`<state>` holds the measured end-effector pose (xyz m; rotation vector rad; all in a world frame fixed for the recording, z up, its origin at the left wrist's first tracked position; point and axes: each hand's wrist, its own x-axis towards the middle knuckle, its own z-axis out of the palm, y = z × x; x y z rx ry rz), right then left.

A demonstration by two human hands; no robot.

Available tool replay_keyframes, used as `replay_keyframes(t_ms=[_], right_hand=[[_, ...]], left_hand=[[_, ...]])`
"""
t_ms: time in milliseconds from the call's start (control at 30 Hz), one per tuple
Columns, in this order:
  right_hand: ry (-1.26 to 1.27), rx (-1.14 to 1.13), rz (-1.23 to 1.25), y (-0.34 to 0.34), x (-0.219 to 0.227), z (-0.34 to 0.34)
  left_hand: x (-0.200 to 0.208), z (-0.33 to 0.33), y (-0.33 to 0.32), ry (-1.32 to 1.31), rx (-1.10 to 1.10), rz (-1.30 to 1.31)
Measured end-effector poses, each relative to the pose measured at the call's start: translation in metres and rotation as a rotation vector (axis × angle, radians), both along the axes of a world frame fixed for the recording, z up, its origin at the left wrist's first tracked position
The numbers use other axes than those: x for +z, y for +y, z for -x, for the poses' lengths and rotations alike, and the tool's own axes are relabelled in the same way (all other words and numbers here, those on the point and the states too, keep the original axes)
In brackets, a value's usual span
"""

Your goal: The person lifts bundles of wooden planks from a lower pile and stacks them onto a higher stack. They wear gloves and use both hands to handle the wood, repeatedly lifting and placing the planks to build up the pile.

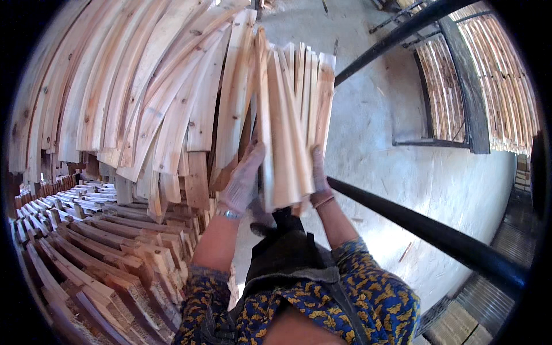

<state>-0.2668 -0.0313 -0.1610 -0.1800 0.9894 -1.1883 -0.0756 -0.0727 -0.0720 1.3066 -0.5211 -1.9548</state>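
A bundle of long, pale wooden boards (287, 149) stretches away in front of my body, its near ends slightly fanned. My left hand (244, 178), in a pale work glove, presses against the bundle's left side. On the opposite side, my right hand (319, 177), gloved too, grips the boards' edge, so they are clasped between both palms. Some fingertips are hidden by the wood. More loose boards (233, 98) lean or lie just left of the bundle, close to my left hand.
Large piles of boards (109, 75) fill the far left, with stacked timber (115, 259) at the near left. A dark metal bar (425, 224) slants across the right above the concrete floor (379, 149). Farther right stands a dark frame (468, 92) beside rows of wooden strips (503, 75).
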Motion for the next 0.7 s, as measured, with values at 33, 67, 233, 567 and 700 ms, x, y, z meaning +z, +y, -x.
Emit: replay_keyframes(t_ms=[33, 67, 233, 567, 700], right_hand=[[-0.034, 0.02, -0.032, -0.001, -0.004, -0.009], [-0.069, 0.04, -0.068, -0.008, 0.001, -0.019], [-0.022, 0.136, -0.098, -0.006, 0.023, -0.014], [-0.341, 0.432, -0.03, 0.106, 0.004, 0.021], [0.041, 0.343, -0.196, 0.105, 0.012, -0.001]], left_hand=[[-0.006, 0.0, -0.008, -0.067, -0.055, 0.016], [-0.007, 0.001, -0.019, -0.136, -0.11, 0.029], [-0.033, -0.002, -0.003, 0.051, -0.117, 0.039], [-0.055, -0.03, 0.118, 0.22, -0.27, 0.006], [-0.028, 0.004, 0.115, -0.022, -0.359, -0.053]])
